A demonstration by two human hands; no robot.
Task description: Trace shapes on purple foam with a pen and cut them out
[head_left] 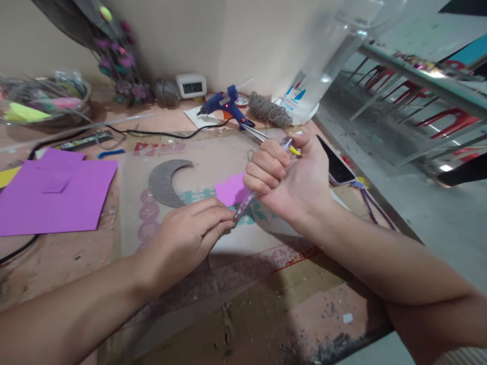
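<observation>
Slanting through clenched right hand (291, 177): slim tool (244, 206), left hand (192, 225) pinching lower end

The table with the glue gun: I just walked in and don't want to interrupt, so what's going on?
A person's right hand grips a slim, pen-like tool, while the left hand has its fingertips closed at the lower end. A gray crescent lies beyond the left hand. The blue glue gun rests farther back, its red light lit.

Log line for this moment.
left hand: pinching lower end of pen-like tool; right hand: fist around it; gray crescent: beyond left hand
</observation>
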